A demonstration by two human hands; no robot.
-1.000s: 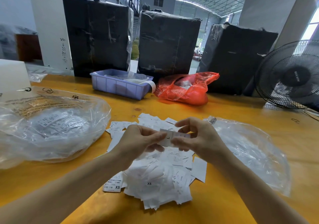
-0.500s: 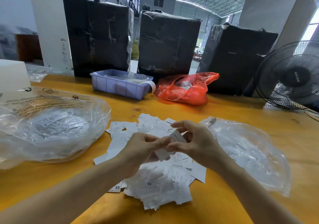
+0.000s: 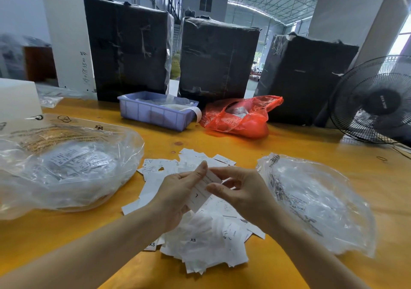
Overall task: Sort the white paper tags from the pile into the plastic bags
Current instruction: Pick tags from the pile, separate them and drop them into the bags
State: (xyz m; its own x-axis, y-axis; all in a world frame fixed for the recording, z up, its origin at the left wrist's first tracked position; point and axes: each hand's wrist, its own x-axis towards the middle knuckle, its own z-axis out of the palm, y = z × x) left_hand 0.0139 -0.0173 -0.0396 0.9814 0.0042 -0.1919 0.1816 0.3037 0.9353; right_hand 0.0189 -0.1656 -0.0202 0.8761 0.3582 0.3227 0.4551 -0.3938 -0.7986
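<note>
A loose pile of white paper tags (image 3: 206,242) lies on the yellow table in front of me, some printed XS. Above the pile my left hand (image 3: 178,190) and my right hand (image 3: 240,190) both pinch one white tag (image 3: 201,194), held tilted between them. A large clear plastic bag (image 3: 66,166) with tags inside sits at the left. A flatter clear plastic bag (image 3: 315,202) holding a few tags lies at the right.
At the back stand a lilac plastic tray (image 3: 155,113), a red plastic bag (image 3: 240,117) and three black-wrapped bales (image 3: 218,59). A black fan (image 3: 375,99) stands at the right edge. A rubber band (image 3: 381,158) lies on the yellow table (image 3: 222,144).
The tag between my hands has turned from lying level to tilted upright. Both hands have stayed above the pile and shifted slightly.
</note>
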